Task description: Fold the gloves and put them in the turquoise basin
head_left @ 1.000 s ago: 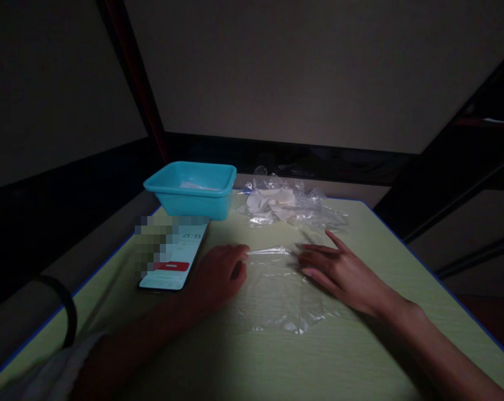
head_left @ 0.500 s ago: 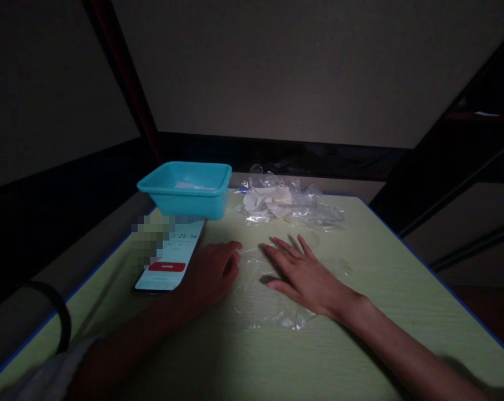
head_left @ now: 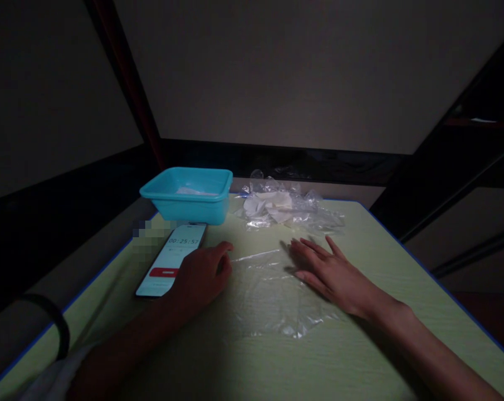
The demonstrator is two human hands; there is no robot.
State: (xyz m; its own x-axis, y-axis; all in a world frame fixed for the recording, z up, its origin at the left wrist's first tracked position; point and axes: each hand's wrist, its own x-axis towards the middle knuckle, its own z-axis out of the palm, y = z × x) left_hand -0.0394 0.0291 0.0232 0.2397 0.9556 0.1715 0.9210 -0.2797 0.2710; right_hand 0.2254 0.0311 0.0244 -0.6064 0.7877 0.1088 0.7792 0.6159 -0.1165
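A thin, clear plastic film (head_left: 268, 301) lies flat and slightly wrinkled on the table; whether it is a bag or a disposable glove I cannot tell. My left hand (head_left: 204, 273) is closed at its upper left corner, thumb and curled fingers pinching the edge. A straight edge of the film runs rightward from those fingers. Over the film's right side, my right hand (head_left: 331, 273) is open, palm down with fingers spread. Its fingertips are at or just above the surface; contact is hard to make out.
A turquoise plastic basin (head_left: 185, 209) with something white inside stands at the back left. In front of it lies a phone (head_left: 168, 259) showing a running timer. A crumpled heap of clear plastic (head_left: 314, 211) with white pieces (head_left: 272, 205) sits at the table's (head_left: 402, 312) far edge.
My right hand has slid to the right across the film, uncovering more of its middle and upper edge. My left hand has shifted slightly left, still at the film's corner.
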